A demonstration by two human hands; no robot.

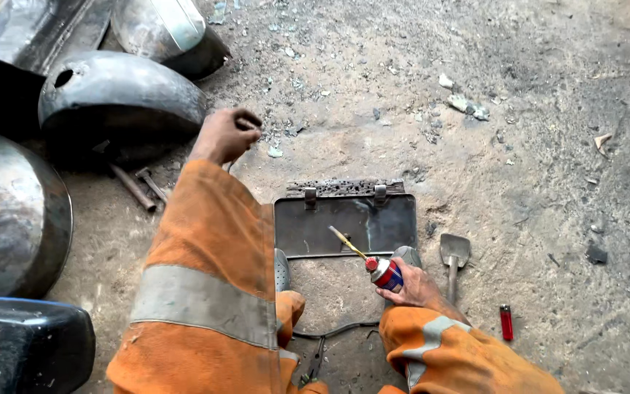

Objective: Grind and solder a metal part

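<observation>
From the head camera, the right hand (417,286) is wrapped tight around a small spray can (386,274), whose yellow straw (347,242) points onto a dark hinged metal plate (344,222) lying flat on the dirt floor (534,146). The left hand (225,135) is curled into a loose fist with nothing in it, reaching out near a dented black metal shell (122,98). A small trowel (454,255) and a red lighter (506,322) lie just right of the plate.
</observation>
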